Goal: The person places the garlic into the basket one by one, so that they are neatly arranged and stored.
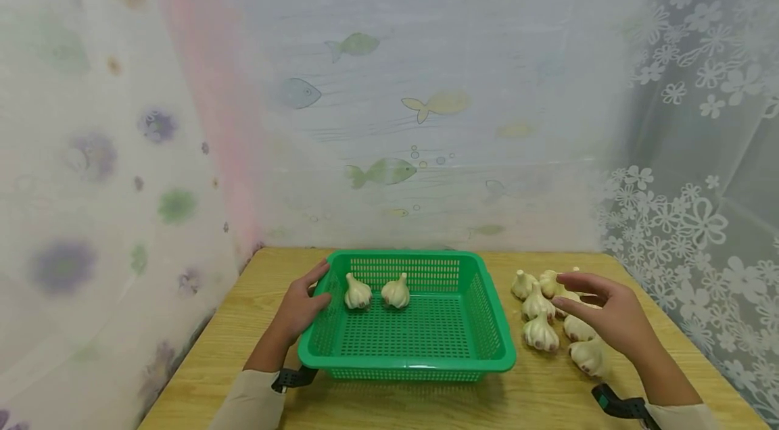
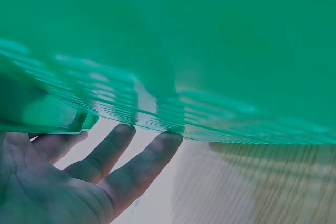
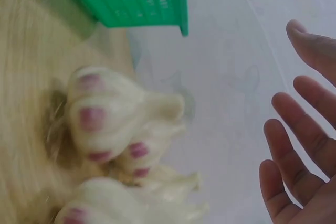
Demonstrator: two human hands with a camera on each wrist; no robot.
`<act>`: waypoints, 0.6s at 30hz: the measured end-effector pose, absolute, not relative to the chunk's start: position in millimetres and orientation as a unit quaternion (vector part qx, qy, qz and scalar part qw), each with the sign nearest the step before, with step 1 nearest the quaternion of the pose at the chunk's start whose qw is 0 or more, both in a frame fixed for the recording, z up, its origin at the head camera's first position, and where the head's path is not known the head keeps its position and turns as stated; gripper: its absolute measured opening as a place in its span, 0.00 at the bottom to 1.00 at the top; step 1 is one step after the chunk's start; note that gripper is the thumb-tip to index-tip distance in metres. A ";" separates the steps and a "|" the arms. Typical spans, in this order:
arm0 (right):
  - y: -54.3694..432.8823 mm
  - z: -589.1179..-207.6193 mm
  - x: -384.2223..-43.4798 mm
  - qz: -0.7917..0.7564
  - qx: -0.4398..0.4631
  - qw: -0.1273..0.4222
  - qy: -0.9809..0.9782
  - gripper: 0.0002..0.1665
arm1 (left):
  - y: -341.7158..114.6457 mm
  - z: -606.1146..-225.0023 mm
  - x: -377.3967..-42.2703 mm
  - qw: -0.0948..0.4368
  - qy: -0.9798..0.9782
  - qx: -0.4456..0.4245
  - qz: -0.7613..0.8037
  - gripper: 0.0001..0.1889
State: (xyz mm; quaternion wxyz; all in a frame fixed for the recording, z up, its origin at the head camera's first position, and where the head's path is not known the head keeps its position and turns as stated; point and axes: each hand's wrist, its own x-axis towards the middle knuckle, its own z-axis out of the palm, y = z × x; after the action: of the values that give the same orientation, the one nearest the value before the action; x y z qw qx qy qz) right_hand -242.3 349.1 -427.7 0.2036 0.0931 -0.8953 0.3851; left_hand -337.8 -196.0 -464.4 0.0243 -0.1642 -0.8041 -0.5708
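A green plastic basket (image 1: 408, 365) with slotted walls stands on the table. Two garlic bulbs, one on the left (image 1: 358, 295) and one beside it (image 1: 397, 293), lie in its back left part. My left hand (image 1: 301, 305) holds the basket's left rim, thumb over the edge; in the left wrist view its fingers (image 2: 140, 170) lie against the outer wall. To the right, several garlic bulbs (image 1: 540, 334) are grouped on the tabletop. Above them hovers my right hand (image 1: 611, 315), fingers spread and nothing held; the right wrist view shows it apart from the bulbs (image 3: 102, 119).
The wooden table (image 1: 377, 410) ends at the back against a hanging sheet (image 1: 487, 112) printed with fish. Another sheet with flower prints (image 1: 688, 213) hangs along the right side, and a patterned one (image 1: 122, 213) along the left.
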 end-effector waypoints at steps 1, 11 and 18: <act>352.6 -429.8 -239.8 0.388 0.090 0.203 -0.894 0.26 | -196.1 -464.4 -337.8 0.025 -0.804 -0.165 -0.571 0.36; 384.3 -452.8 -222.6 0.424 0.017 0.173 -0.889 0.31 | -198.5 -465.5 -337.5 0.023 -0.801 -0.166 -0.575 0.37; 400.6 -472.4 -219.9 0.444 -0.019 0.169 -0.880 0.33 | -196.0 -464.6 -337.7 0.024 -0.799 -0.164 -0.578 0.37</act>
State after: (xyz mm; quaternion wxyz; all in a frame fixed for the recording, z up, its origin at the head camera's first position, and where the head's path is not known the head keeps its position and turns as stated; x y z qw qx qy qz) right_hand -219.9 400.6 -472.4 0.1692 -0.0192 -0.8795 0.4444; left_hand -337.7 -196.0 -464.6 0.0242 -0.1642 -0.7991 -0.5778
